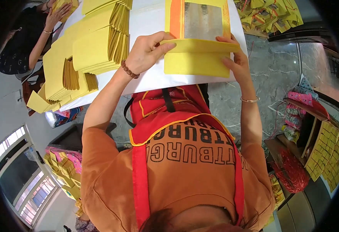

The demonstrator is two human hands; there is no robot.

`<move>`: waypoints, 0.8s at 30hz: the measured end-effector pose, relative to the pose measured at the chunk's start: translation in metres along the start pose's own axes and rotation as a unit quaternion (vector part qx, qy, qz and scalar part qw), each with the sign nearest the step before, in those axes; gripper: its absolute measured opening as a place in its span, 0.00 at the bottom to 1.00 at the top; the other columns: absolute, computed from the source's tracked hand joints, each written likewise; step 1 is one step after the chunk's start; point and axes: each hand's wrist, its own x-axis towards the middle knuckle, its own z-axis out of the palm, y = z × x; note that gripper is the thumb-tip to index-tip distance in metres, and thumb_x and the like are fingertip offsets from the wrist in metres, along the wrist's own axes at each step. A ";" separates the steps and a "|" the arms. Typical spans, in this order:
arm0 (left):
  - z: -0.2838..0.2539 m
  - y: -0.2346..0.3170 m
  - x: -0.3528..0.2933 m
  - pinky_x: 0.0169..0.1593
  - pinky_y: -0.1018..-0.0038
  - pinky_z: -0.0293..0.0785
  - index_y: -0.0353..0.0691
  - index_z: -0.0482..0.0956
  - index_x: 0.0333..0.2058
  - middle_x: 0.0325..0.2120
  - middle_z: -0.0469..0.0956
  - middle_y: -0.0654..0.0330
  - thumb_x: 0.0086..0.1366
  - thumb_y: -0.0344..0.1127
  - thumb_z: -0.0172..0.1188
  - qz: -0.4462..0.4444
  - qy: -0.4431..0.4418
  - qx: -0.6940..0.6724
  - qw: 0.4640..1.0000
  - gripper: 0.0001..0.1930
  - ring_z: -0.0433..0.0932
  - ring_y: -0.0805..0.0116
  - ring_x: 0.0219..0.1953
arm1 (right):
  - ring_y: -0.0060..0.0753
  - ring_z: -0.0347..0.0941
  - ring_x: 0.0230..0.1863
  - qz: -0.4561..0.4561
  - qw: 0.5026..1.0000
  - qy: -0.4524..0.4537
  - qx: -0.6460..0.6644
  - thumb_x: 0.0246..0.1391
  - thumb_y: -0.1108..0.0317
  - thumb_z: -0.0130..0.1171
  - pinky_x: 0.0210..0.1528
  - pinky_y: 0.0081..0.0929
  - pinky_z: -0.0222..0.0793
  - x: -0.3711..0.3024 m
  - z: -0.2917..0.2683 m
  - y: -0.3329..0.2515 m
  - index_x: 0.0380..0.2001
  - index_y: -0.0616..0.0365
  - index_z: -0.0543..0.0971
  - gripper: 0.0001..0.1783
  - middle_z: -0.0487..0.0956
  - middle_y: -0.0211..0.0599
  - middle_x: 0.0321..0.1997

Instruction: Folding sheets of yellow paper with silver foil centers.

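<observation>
A yellow paper sheet [197, 63] with a silver panel and orange bands lies at the near edge of the white table, directly before me. Its near part is bent up into a fold standing across its width. At the left end of that fold, my left hand [146, 50] pinches the paper, thumb on the near side and fingers partly hidden behind. My right hand [238, 58] grips the right end, fingertips over the far side and thumb on the near side. Whether more than one sheet lies under the fold I cannot tell.
Stacks of folded yellow paper [96, 42] fill the table's left side. Another person's hands [57, 15] hold yellow paper at the far left. The white table [146, 77] ends just before my apron. Heaped yellow papers [270, 15] lie at the far right, and red tinsel-like material [293, 172] sits lower right.
</observation>
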 end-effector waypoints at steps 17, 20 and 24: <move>0.007 0.008 -0.009 0.34 0.72 0.74 0.41 0.77 0.41 0.33 0.79 0.55 0.59 0.30 0.55 0.268 0.066 0.176 0.945 0.11 0.78 0.63 0.30 | 0.37 0.53 0.67 -0.007 0.999 -0.010 0.038 0.41 0.81 0.59 0.66 0.34 0.50 0.002 -0.005 0.013 0.36 0.54 0.77 0.16 0.75 0.34 0.53; 0.004 0.025 -0.016 0.34 0.73 0.74 0.46 0.76 0.43 0.41 0.77 0.58 0.54 0.28 0.56 0.331 0.038 0.271 0.903 0.16 0.77 0.66 0.29 | 0.37 0.53 0.67 -0.014 0.999 -0.014 0.036 0.40 0.82 0.58 0.66 0.35 0.50 0.002 -0.007 0.012 0.35 0.54 0.77 0.16 0.75 0.34 0.53; 0.003 0.026 -0.014 0.30 0.74 0.70 0.45 0.77 0.43 0.39 0.77 0.59 0.53 0.29 0.57 0.389 -0.018 0.337 0.857 0.16 0.71 0.67 0.25 | 0.38 0.53 0.67 -0.021 1.000 -0.014 0.016 0.39 0.83 0.57 0.66 0.35 0.51 0.002 -0.007 0.010 0.35 0.54 0.77 0.17 0.75 0.33 0.53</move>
